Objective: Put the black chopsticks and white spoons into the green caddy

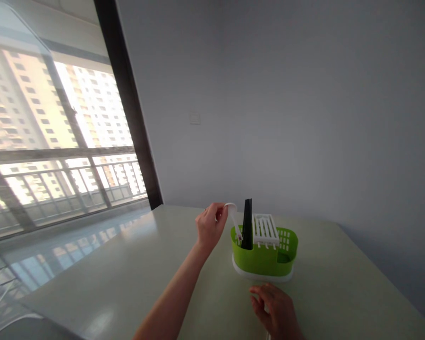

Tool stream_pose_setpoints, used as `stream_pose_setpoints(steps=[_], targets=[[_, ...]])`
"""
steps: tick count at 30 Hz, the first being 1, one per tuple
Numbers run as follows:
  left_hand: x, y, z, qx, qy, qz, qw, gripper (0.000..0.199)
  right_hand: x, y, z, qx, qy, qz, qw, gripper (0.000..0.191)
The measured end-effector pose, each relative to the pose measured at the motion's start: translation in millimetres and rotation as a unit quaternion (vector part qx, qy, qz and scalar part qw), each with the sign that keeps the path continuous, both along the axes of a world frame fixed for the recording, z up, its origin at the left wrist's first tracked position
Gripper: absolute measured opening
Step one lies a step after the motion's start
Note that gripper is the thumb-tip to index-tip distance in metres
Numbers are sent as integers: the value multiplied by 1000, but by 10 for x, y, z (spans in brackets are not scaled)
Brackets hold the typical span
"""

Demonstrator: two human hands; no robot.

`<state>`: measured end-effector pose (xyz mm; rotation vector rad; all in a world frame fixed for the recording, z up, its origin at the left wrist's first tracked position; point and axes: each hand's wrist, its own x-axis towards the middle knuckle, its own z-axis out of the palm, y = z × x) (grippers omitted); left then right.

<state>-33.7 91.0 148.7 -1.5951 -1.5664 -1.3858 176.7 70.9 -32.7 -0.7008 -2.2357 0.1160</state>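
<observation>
The white plastic spoon (233, 216) is pinched by the left hand (209, 226), at ten o'clock of the green plastic basket (265, 257); it could slip. The right hand (274, 309) lies loosely open on the bench (340, 293), so the basket could tip.

A white spoon (233, 218) is held tilted, bowl up, its handle dipping into the left end of a green slotted caddy (265, 257) standing on a white base.

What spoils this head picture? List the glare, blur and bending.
Head view: the window is blown out, with its glare mirrored on the table; the edges bend, tilting the window frame; the right hand is soft; the green caddy is fairly sharp.
</observation>
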Motion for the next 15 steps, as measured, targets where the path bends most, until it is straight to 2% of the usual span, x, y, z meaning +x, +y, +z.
stream_pose_setpoints(steps=[4, 9, 15], targets=[[8, 311, -247, -116, 10, -4, 993, 25, -6, 15, -5, 27, 3, -3, 1000, 12], [30, 472, -551, -205, 29, 8, 978, 24, -5, 25, -18, 49, 9, 0, 999, 12], [26, 524, -686, -268, 38, 18, 962, 22, 13, 7, 12, 47, -2, -6, 999, 12]])
